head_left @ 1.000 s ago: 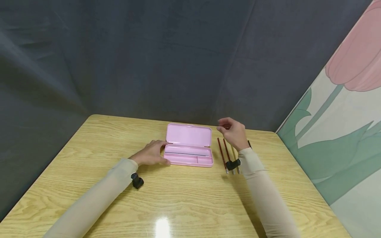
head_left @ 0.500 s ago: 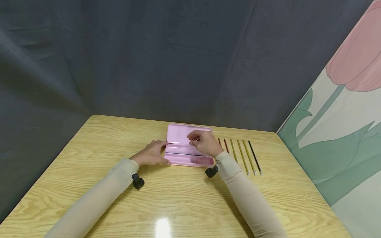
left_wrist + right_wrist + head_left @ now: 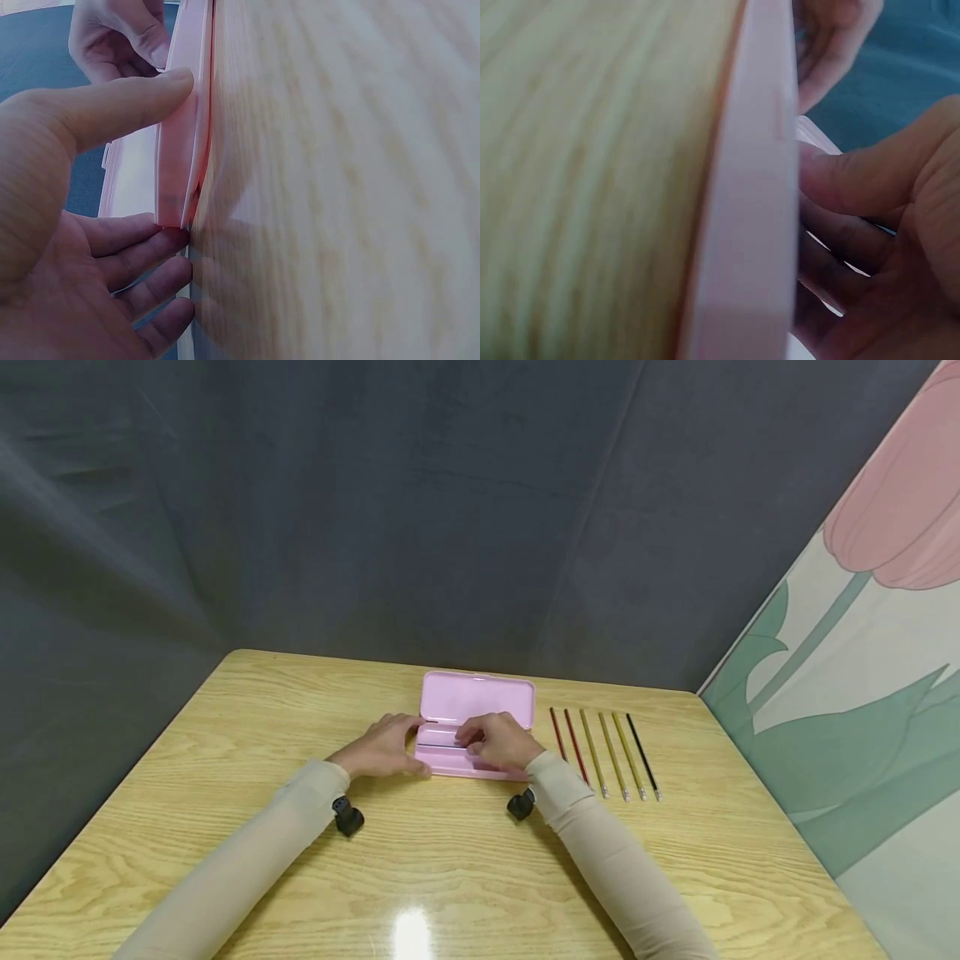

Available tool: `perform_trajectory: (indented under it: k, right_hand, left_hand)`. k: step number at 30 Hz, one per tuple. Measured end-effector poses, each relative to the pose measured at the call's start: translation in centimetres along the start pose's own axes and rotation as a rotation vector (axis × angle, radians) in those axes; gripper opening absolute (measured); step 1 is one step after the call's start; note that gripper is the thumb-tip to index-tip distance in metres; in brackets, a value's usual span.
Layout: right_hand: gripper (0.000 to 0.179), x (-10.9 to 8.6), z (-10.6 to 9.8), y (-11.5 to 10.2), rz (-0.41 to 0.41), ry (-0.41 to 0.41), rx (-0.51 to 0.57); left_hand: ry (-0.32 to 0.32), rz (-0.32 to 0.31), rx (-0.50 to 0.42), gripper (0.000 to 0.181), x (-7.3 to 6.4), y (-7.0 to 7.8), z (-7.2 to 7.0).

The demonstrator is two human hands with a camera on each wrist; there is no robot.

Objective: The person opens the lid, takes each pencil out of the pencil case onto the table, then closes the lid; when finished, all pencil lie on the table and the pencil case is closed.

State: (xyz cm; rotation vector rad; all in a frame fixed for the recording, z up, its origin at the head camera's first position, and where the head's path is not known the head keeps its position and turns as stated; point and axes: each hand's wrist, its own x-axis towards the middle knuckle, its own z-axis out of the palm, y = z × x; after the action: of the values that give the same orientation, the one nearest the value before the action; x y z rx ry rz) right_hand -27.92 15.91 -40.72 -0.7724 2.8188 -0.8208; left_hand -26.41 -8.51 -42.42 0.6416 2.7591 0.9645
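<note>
A pink pencil case (image 3: 477, 695) lies on the table with its lid raised at the back. My left hand (image 3: 382, 747) holds the case's left end, thumb along the front wall and fingers at the back corner, as the left wrist view shows. Inside the tray lies a thin dark pencil (image 3: 438, 745), running lengthwise. My right hand (image 3: 500, 741) reaches into the tray with bent fingers, its fingertips at the dark pencil. The front wall (image 3: 754, 187) hides those fingertips in the right wrist view, so whether they pinch it I cannot tell.
Right of the case several pencils lie side by side: red (image 3: 577, 747), yellow (image 3: 594, 752) and black (image 3: 642, 756), with white eraser ends towards me. A dark curtain (image 3: 450, 510) hangs behind the wooden table (image 3: 465, 868). A flowered panel (image 3: 862, 652) stands at the right.
My right hand has moved left from above the pencils, over the case, and down into its tray. The pencils on the table are uncovered now. My left hand has stayed in place.
</note>
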Motion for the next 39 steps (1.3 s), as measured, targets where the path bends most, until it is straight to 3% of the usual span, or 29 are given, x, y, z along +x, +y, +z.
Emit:
perform_trajectory:
  k: [10, 23, 28, 34, 39]
  right_hand:
    - [0.025, 0.5, 0.5, 0.4, -0.043, -0.036, -0.024]
    - [0.027, 0.3, 0.2, -0.1, -0.077, 0.036, -0.013]
    - [0.028, -0.4, -0.9, -0.3, -0.084, 0.087, 0.033]
    - [0.024, -1.3, -3.3, 0.7, -0.092, 0.212, 0.051]
    - [0.024, -2.6, -5.8, 1.8, -0.027, 0.311, 0.078]
  left_hand:
    - [-0.009, 0.003, -0.005, 0.09, 0.0, 0.1, -0.2]
    - [-0.011, -0.014, -0.01, 0.09, -0.3, 0.2, -0.3]
    - [-0.017, -0.009, 0.003, 0.09, -0.2, 0.2, -0.2]
    - [-0.015, 0.014, -0.005, 0.089, -0.3, 0.2, -0.3]
    - [-0.018, 0.009, -0.018, 0.09, -0.3, 0.1, -0.3]
